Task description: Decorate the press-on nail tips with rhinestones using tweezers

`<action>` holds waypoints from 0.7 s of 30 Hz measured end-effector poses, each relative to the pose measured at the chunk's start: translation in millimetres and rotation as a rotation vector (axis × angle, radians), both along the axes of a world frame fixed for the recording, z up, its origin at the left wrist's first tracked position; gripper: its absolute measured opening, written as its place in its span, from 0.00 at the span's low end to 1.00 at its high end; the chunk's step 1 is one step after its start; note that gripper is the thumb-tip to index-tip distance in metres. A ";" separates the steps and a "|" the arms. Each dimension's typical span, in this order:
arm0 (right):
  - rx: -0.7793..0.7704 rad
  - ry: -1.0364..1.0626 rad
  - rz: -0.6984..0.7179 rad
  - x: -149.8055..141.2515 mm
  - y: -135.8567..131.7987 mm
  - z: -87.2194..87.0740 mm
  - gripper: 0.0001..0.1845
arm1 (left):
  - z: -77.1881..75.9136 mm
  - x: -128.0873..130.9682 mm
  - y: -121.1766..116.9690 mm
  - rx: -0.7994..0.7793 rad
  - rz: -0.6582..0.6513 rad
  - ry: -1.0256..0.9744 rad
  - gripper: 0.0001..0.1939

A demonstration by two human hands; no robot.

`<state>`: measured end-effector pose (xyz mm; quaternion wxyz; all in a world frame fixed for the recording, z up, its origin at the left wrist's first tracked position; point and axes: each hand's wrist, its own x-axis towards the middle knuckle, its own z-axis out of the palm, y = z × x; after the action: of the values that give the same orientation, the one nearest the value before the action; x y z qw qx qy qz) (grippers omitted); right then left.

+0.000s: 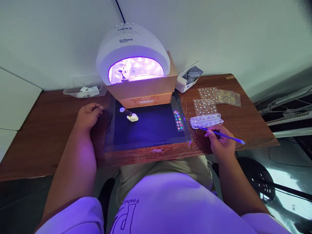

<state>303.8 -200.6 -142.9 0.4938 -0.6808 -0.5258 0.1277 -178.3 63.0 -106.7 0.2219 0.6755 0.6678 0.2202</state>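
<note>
1. Violet light fills the lamp (133, 48), which sits on a box (143, 86) at the far side of the mat (151, 130).
2. Right of the mat, the right hand (224, 143) pinches a brush (231, 137), its tip at the case (206, 122); contact is unclear.
3. Left of the mat, the left hand (88, 116) has thumb and finger close together; I cannot tell whether they hold anything.
4. On the mat are a bottle (133, 117) and, at its right edge, stickers (178, 121).

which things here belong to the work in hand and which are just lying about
Likely in use:
- thin tool in the right hand
- clear case at its tip
- lit lamp

Apparently lying about:
- bottle
- patterned sheet
- star strip
- clear tub
</note>
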 end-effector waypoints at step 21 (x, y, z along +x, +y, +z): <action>0.058 -0.057 0.039 -3.3 -1.2 8.5 0.05 | -0.2 0.3 -0.6 -0.006 -0.009 -0.002 0.15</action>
<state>300.5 -201.9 -134.3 0.4955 -0.6592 -0.5562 0.1027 -178.0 62.4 -106.9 0.2259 0.6777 0.6651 0.2177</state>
